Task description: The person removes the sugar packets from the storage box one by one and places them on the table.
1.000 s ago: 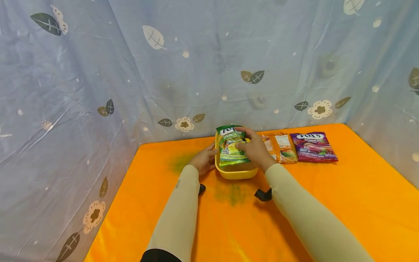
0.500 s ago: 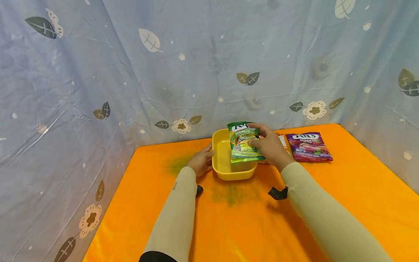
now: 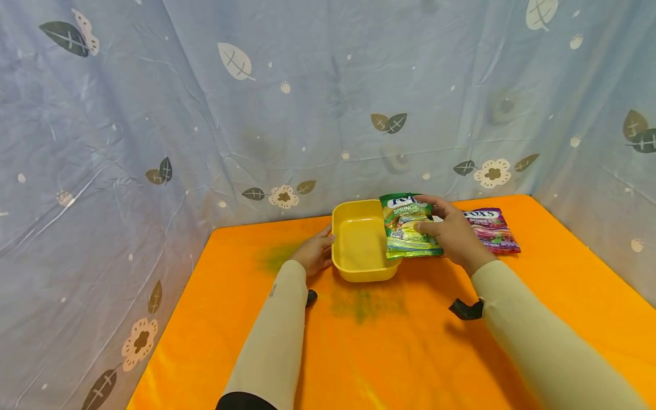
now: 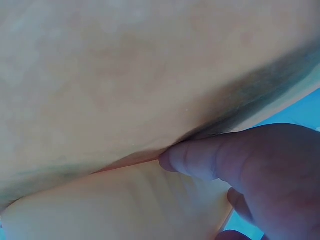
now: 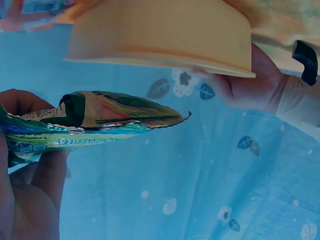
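My right hand (image 3: pixel 456 233) pinches a green candy bag (image 3: pixel 407 230), printed FOX'S SPRING, by its right side, thumb on the front. The bag is held up and overlaps the right rim of a yellow plastic container (image 3: pixel 366 277) in the head view. In the right wrist view the bag (image 5: pixel 115 120) appears edge-on, apart from the container (image 5: pixel 160 35). No contents show in the container. My left hand (image 3: pixel 314 253) rests against the container's left side, fingers fairly straight; its thumb (image 4: pixel 200 157) touches near the base in the left wrist view.
A purple FOX'S berries candy bag (image 3: pixel 492 233) lies to the right, partly behind my right hand. Part of an orange packet (image 5: pixel 45 7) shows in the right wrist view. A patterned blue curtain (image 3: pixel 307 114) hangs behind the orange-covered table (image 3: pixel 359 353).
My right hand has moved the green candy bag rightward from over the container to beyond its right rim, covering the orange packets. My left hand has stayed at the container's side.
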